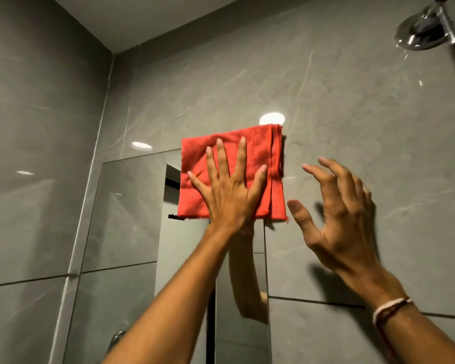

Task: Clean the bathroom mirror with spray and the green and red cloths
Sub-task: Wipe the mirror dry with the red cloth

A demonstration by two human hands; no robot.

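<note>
A folded red cloth point(258, 156) lies flat against the top right corner of the wall mirror point(132, 206), partly over the grey tile above and beside it. My left hand point(229, 190) presses on the cloth with palm flat and fingers spread. My right hand point(336, 216) hovers just right of the cloth, in front of the tiled wall, fingers curled apart and holding nothing. The mirror reflects my left forearm, grey tiles and a dark doorway. No green cloth or spray bottle is in view.
Grey marble-look tiles point(378, 127) cover both walls, which meet in a corner at the left. A chrome shower head point(426, 30) sticks out at the top right, with drops falling below it. A chrome fitting point(117, 336) shows low in the mirror.
</note>
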